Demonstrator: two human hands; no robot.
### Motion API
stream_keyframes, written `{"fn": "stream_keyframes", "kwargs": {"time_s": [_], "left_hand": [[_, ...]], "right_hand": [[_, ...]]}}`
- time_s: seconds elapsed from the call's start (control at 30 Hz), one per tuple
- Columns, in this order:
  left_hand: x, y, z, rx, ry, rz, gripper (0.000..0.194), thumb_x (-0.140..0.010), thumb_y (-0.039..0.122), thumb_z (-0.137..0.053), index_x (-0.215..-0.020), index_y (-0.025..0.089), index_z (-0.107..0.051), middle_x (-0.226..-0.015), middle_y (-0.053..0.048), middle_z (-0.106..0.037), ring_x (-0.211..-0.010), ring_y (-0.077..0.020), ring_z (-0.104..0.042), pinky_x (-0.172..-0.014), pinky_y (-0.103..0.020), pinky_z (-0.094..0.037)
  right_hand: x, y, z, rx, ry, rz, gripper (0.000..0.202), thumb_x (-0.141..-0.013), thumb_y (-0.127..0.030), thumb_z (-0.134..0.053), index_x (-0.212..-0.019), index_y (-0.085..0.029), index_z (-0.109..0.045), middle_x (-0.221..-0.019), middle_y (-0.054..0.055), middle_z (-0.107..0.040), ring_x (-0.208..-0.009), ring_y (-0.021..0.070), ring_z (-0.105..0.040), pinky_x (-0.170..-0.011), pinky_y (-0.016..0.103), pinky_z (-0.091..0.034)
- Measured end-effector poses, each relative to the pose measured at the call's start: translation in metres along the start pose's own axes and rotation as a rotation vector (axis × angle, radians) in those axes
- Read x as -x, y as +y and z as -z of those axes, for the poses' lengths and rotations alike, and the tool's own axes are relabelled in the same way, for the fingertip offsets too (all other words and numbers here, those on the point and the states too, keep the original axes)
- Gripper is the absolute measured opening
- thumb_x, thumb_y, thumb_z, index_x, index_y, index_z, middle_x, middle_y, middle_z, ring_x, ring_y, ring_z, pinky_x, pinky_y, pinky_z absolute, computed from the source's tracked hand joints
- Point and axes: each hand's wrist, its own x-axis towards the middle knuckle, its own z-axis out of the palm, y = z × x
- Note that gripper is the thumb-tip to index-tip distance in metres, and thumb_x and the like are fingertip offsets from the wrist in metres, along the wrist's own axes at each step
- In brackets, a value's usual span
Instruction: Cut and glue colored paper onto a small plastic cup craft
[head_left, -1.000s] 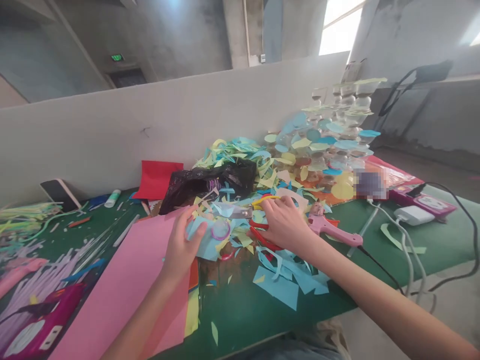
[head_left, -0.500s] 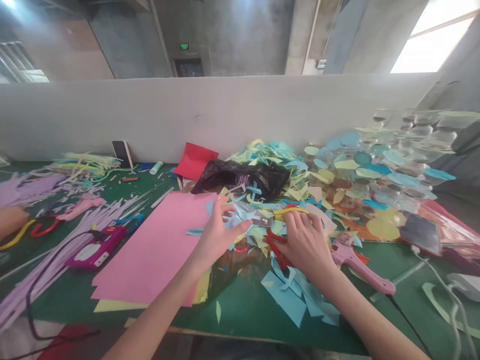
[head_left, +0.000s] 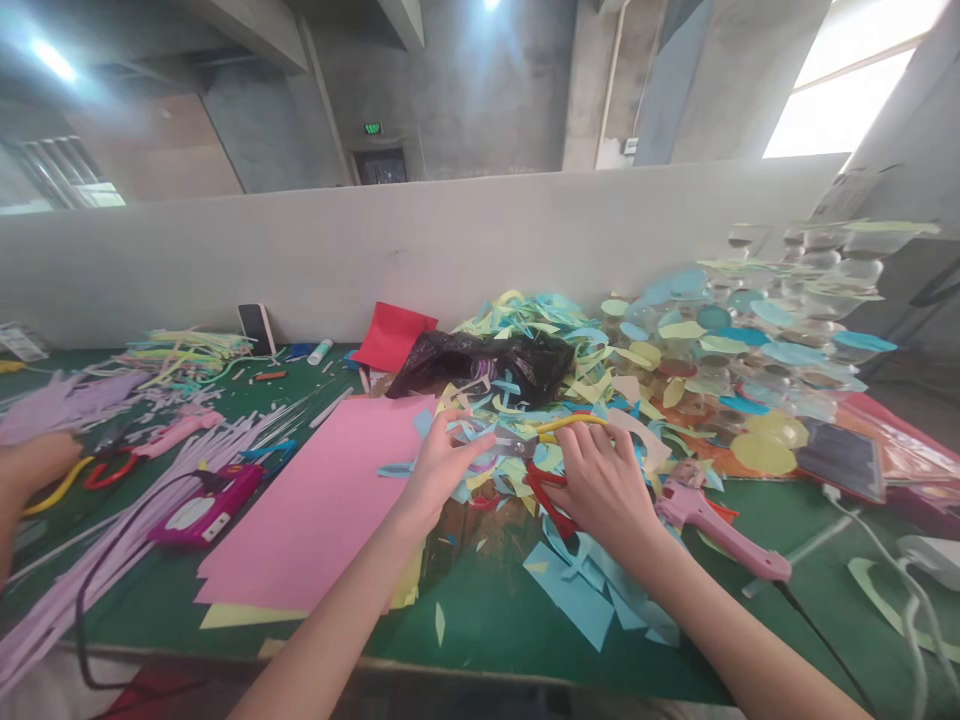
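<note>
Scissors (head_left: 521, 447) sit in your right hand (head_left: 606, 482), its fingers curled over the handles, blades toward your left hand (head_left: 442, 462), whose thumb and fingers arch forward; whether they pinch anything is unclear. Pink paper (head_left: 315, 510) lies left of that hand.

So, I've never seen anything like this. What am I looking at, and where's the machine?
There is no machine here, just a person's two bare hands, seen by one camera worn on their head, looking forward and down. The right hand holds metal scissors with red and yellow handles. The left hand is by the blades; whether it grips something is hard to tell. On the green table lie large pink paper sheets, loose blue paper pieces, a crumpled black plastic bag and a pink glue gun. Another person's hand shows at far left.
</note>
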Motion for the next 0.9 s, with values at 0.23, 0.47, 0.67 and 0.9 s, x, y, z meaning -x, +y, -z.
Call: {"fn": "stream_keyframes", "kwargs": {"time_s": [0.23,0.47,0.67,0.9], "left_hand": [[-0.010,-0.008,0.004,-0.041,0.036,0.079,0.041,-0.064,0.046,-0.079,-0.089,0.017,-0.065,-0.083,-0.003,-0.067,-0.079,-0.0171,-0.061,-0.071,-0.027,-0.045],[-0.018,-0.015,0.007,-0.035,-0.015,0.116,0.040,-0.061,0.045,-0.079,-0.085,0.015,-0.070,-0.092,-0.007,-0.072,-0.087,-0.0205,-0.063,-0.074,-0.029,-0.046],[-0.031,-0.011,0.021,-0.143,0.038,0.027,0.036,-0.068,0.046,-0.073,-0.086,0.015,-0.071,-0.088,-0.008,-0.075,-0.087,-0.0222,-0.064,-0.075,-0.030,-0.045],[-0.062,0.000,0.018,-0.368,0.006,-0.347,0.029,-0.090,0.033,-0.046,-0.103,0.019,-0.069,-0.098,-0.007,-0.074,-0.095,-0.0216,-0.064,-0.085,-0.033,-0.047]], "right_hand": [[-0.001,0.004,0.002,0.064,-0.019,0.017,0.025,-0.084,-0.041,-0.065,-0.086,-0.017,-0.056,-0.080,0.008,-0.055,-0.079,0.0262,-0.048,-0.085,0.040,-0.030],[0.000,0.007,0.001,0.099,-0.052,0.033,0.027,-0.080,-0.039,-0.068,-0.087,-0.016,-0.057,-0.081,0.009,-0.056,-0.080,0.0266,-0.048,-0.086,0.039,-0.030],[-0.002,0.014,-0.001,0.074,-0.044,-0.035,0.035,-0.081,-0.046,-0.068,-0.089,-0.014,-0.058,-0.083,0.009,-0.057,-0.081,0.0261,-0.050,-0.087,0.039,-0.028],[-0.002,0.020,-0.005,0.090,-0.043,-0.057,0.035,-0.080,-0.044,-0.070,-0.091,-0.013,-0.058,-0.084,0.009,-0.058,-0.082,0.0267,-0.052,-0.087,0.039,-0.028]]}}
